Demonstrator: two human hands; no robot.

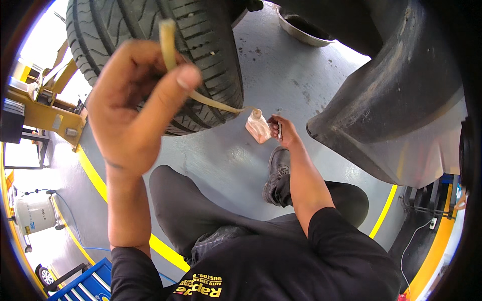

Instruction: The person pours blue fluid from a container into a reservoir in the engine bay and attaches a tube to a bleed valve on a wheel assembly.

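A bendy, yellowish translucent hose (216,103) is pinched between the thumb and fingers of my raised left hand (131,113), in front of the tire (213,55). Its free end sticks up above the thumb; the other end runs down to the mouth of a small translucent plastic bottle (258,127) with pinkish contents. Low over the floor, my right hand (286,133) is closed at the bottle's side, its fingers curled against it. A small silvery metal piece (279,131) shows at those fingers; its kind is unclear.
Dark wheel-arch plastic (386,95) hangs at the right. A round metal pan (304,31) lies on the grey floor (281,65) at the back. Yellow lift parts (50,118) stand left, with a white container (34,214) and a blue rack (90,283) nearer. My boot (278,173) is below the bottle.
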